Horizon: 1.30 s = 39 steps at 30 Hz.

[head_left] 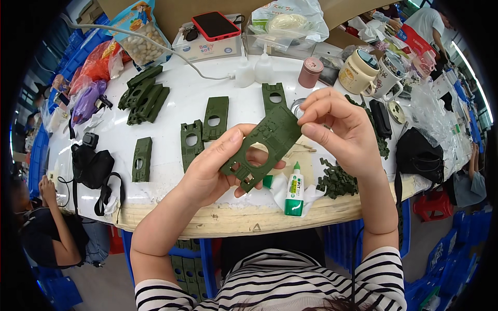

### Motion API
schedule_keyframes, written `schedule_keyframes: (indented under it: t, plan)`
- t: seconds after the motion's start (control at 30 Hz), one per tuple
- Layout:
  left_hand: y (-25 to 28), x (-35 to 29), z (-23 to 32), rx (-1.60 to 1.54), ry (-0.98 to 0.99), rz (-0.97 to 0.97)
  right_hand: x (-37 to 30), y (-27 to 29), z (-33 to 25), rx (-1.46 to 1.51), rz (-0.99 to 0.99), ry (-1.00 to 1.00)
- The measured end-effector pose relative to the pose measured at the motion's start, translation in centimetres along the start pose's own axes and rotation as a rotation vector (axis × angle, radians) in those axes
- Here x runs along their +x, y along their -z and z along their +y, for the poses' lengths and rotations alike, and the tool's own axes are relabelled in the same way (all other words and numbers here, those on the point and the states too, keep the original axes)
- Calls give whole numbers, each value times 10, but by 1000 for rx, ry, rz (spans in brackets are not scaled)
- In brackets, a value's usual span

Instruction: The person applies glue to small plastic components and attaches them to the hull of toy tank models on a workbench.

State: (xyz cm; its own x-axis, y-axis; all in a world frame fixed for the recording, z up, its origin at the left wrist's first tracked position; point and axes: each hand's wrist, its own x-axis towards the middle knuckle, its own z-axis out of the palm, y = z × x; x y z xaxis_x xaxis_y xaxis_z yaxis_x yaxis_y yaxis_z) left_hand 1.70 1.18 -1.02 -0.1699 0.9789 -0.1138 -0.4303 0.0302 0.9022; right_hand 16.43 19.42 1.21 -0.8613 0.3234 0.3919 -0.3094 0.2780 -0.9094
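Note:
My left hand (207, 168) grips a dark green plastic model tank hull (275, 133) from its left side, tilted above the table. A large round hole and smaller openings show in the hull. At its upper right corner, my right hand (342, 132) pinches thumb and forefinger together; whatever sits between the fingertips is too small or hidden to name. Below the hull stands a white and green glue bottle (294, 194) on white tissue. Beside it lies a heap of small dark green parts (338, 180). More hulls, such as this one (215, 115), lie behind my left hand.
A stack of hulls (142, 98) lies at the back left. Along the back stand white squeeze bottles (263, 67), a pink can (310, 72), mugs (358, 71) and a box with a red-cased phone (217, 26). Black bags (92, 166) lie at left and right. Other people sit nearby.

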Motion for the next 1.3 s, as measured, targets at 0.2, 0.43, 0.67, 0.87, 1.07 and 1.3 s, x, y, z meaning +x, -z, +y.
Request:
schedule_keyframes:
  t: [0.2,0.43,0.67,0.87,1.07,1.3]
  plan:
    - [9,0,-4,-62,1,-47,-1,0,1,122,-157,-189]
    - [2,0,-5,-153,-318,-76,0,-3,0,158,2,-250]
    - [-5,-5,-6,-67,-283,93,-1,0,4,27,33,-113]
    - [-10,-4,-9,-11,-128,-44,-6,-1,-22,-101,297,76]
    - [-15,-7,-13,-35,-47,-154,-24,-31,-33,-270,-39,-11]
    - [-16,-10,-14,16,3,-212,-18,-29,-29,-432,-137,105]
